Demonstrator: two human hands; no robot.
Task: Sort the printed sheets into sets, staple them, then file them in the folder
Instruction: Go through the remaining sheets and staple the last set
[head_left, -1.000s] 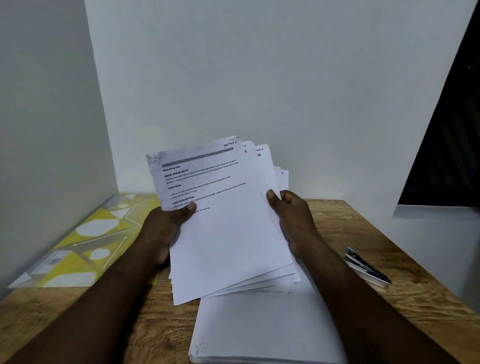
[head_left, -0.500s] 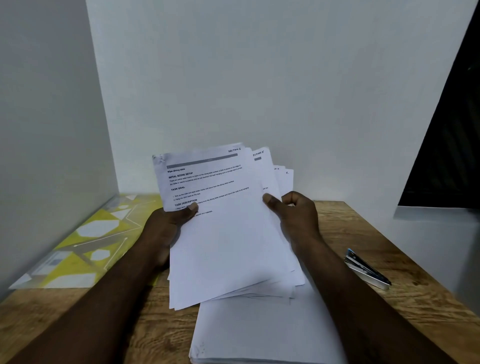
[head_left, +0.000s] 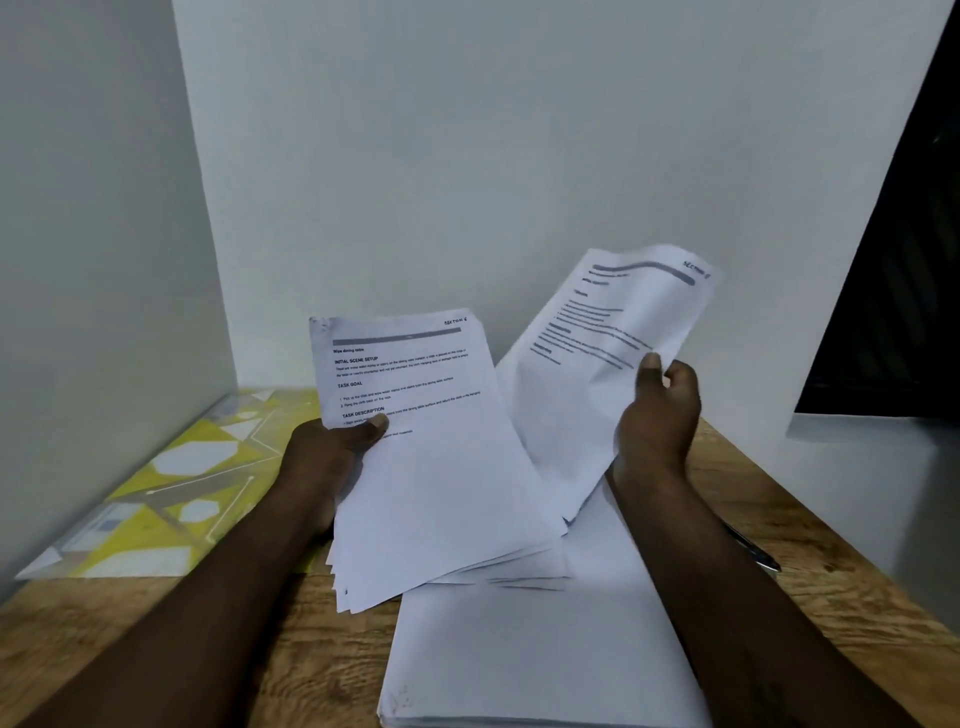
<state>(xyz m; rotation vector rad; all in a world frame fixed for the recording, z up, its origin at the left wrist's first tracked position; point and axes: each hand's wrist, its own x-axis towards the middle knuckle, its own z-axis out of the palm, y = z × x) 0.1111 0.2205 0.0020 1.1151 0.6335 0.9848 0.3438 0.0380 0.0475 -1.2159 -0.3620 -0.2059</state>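
My left hand (head_left: 324, 457) grips a fanned bundle of printed sheets (head_left: 436, 467) by its left edge, thumb on the top page. My right hand (head_left: 657, 415) pinches a separate printed sheet (head_left: 597, 358), held up and tilted to the right of the bundle. Below both, a stack of white sheets (head_left: 519, 660) lies face down on the wooden table. A yellow and white patterned folder (head_left: 166, 483) lies flat at the left by the wall. Only the tip of the stapler (head_left: 753, 551) shows, behind my right forearm.
The wooden table (head_left: 810, 561) meets white walls at the left and back. A dark opening (head_left: 904, 260) sits at the upper right, with a grey ledge below it. Bare wood shows at the front left and along the right side.
My right hand has pulled one sheet out from behind the bundle and swung it up to the right. My left hand still holds the rest in place.
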